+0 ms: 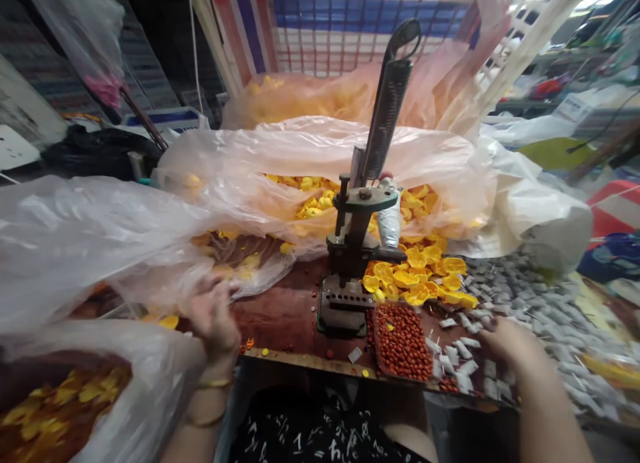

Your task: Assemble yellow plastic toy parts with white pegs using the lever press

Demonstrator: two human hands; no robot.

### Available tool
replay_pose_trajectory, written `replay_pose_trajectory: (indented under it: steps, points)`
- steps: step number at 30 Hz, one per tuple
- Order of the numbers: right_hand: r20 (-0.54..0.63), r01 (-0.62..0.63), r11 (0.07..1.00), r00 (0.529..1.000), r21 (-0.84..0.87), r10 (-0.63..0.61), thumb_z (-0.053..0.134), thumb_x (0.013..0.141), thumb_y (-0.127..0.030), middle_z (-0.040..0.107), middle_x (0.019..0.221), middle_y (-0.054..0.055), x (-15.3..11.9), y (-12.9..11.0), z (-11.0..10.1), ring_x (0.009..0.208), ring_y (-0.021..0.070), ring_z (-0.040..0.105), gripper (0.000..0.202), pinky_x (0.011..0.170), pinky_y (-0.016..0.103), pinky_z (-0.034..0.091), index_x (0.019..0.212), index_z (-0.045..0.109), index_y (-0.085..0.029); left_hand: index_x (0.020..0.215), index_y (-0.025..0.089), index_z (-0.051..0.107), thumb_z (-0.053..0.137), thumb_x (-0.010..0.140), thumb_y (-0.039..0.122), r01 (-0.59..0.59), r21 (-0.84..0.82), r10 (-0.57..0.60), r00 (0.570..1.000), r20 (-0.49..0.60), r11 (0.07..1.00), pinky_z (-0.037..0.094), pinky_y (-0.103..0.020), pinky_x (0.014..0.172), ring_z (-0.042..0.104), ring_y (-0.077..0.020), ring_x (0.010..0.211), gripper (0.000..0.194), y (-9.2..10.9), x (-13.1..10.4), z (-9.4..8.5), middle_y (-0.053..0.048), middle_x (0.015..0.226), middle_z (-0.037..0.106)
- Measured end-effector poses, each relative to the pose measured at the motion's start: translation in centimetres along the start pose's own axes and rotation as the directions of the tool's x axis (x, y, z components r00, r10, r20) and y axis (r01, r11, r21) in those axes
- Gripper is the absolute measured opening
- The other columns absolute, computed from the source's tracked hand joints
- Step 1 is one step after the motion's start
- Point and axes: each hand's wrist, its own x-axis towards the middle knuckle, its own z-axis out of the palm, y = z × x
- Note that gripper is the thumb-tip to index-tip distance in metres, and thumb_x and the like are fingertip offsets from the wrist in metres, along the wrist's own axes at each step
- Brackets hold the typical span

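My left hand (214, 316) is raised over the left part of the bench, beside a clear plastic bag (260, 276). Its fingers are blurred but look loosely apart, and I see nothing in them. On the right, my right hand (515, 346) reaches to the small grey-white blocks (530, 296) with thin pins. Motion blur hides whether its fingers hold one. Between the hands stands a hand-lever press (350, 250). Close to its base are a tray of small red-brown beads (404, 343) and a heap of yellow plastic shells (420, 273).
Large plastic bags (310, 143) with yellow pieces lie behind the press. Another open bag (150, 356) with yellow pieces is at lower left. A wire grid (325, 36) rises at the back. The wooden bench edge (295, 360) runs along the front, with a few loose bits.
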Motion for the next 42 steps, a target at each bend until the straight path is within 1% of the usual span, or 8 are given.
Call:
replay_pose_trajectory:
  steps: [3,9,14,19,22,25,31,42]
  points:
    - [0.016,0.016,0.998,1.0,-0.06,-0.015,0.061,0.064,-0.029,0.068,0.082,0.017,0.5,0.5,1.7,0.078,0.0313,0.066,0.033,0.061,0.036,0.048,0.093,0.063,-0.013,0.094,0.016,0.063,0.05,0.074,0.025,-0.158,0.151,0.088,0.916,0.391,0.976,0.044,-0.04,0.094,0.057,-0.0245,0.1,0.025,-2.4,3.0,6.5,-0.01,0.101,0.064]
    - [-0.058,0.004,0.99,0.998,0.139,0.004,0.062,0.064,-0.036,0.069,0.091,0.018,-1.1,-1.1,-0.1,0.09,0.0326,0.064,0.036,0.075,0.038,0.049,0.091,0.065,-0.012,0.079,0.013,0.067,0.055,0.056,0.002,-0.177,0.18,0.058,0.851,0.523,0.968,0.038,-0.039,0.1,0.055,-0.0274,0.105,0.028,-4.0,7.8,14.0,-0.013,0.104,0.064]
    - [-0.008,-0.077,0.661,0.992,0.746,0.124,0.066,0.063,-0.049,0.065,0.075,0.008,-4.6,-2.8,-3.2,0.061,0.023,0.062,0.053,0.053,0.034,0.05,0.103,0.062,-0.015,0.087,0.016,0.063,0.065,0.062,0.02,-0.08,0.164,-0.004,0.889,0.458,0.983,0.04,-0.037,0.095,0.055,-0.0269,0.104,0.025,-4.7,6.3,11.0,-0.01,0.098,0.064]
    - [0.234,-0.191,0.182,0.938,0.965,-0.255,0.073,0.06,-0.055,0.061,0.072,0.001,-9.9,-10.8,-4.1,0.054,0.0149,0.06,0.054,0.043,0.024,0.047,0.098,0.056,-0.021,0.094,0.015,0.054,0.046,0.078,0.051,0.148,0.067,-0.162,0.868,0.469,0.987,0.049,-0.03,0.061,0.062,-0.0185,0.069,0.04,-4.3,-0.7,6.9,-0.005,0.078,0.064]
    - [0.266,-0.197,0.185,0.816,0.963,-0.513,0.072,0.065,-0.05,0.06,0.077,0.0,-13.4,-16.7,-2.9,0.057,0.0136,0.06,0.042,0.045,0.024,0.049,0.088,0.053,-0.021,0.09,0.016,0.057,0.054,0.074,0.052,0.544,-0.069,-0.399,0.69,0.604,0.836,0.041,-0.023,0.048,0.058,-0.0132,0.057,0.039,-3.0,-4.8,5.8,-0.001,0.074,0.064]
    - [0.122,0.062,0.272,0.783,0.96,-0.609,0.076,0.063,-0.038,0.055,0.067,-0.005,-16.2,-20.8,-1.6,0.048,0.0083,0.05,0.036,0.042,0.019,0.04,0.081,0.05,-0.02,0.084,0.016,0.06,0.065,0.068,0.049,0.752,-0.112,-0.49,0.528,0.694,0.65,0.035,-0.02,0.044,0.053,-0.0095,0.05,0.037,-1.5,-7.1,5.5,0.002,0.066,0.061]
    - [-0.244,0.672,0.326,0.608,0.665,-0.755,0.064,0.075,-0.02,0.054,0.079,0.001,-17.8,-22.4,-0.6,0.063,0.0109,0.053,0.01,0.057,0.021,0.045,0.072,0.055,-0.019,0.078,0.015,0.062,0.069,0.067,0.052,0.749,-0.084,-0.431,0.466,0.773,0.658,0.038,-0.021,0.05,0.052,-0.0098,0.054,0.039,0.2,-7.6,5.5,0.001,0.066,0.061]
    - [-0.309,0.82,0.31,0.489,0.48,-0.816,0.049,0.086,-0.014,0.052,0.104,0.01,-19.2,-22.2,-0.4,0.069,0.012,0.055,0.018,0.06,0.023,0.05,0.095,0.063,-0.02,0.074,0.014,0.064,0.07,0.067,0.052,0.71,0.006,-0.386,0.376,0.843,0.704,0.04,-0.022,0.051,0.053,-0.0121,0.055,0.038,0.4,-7.5,6.2,-0.001,0.063,0.062]
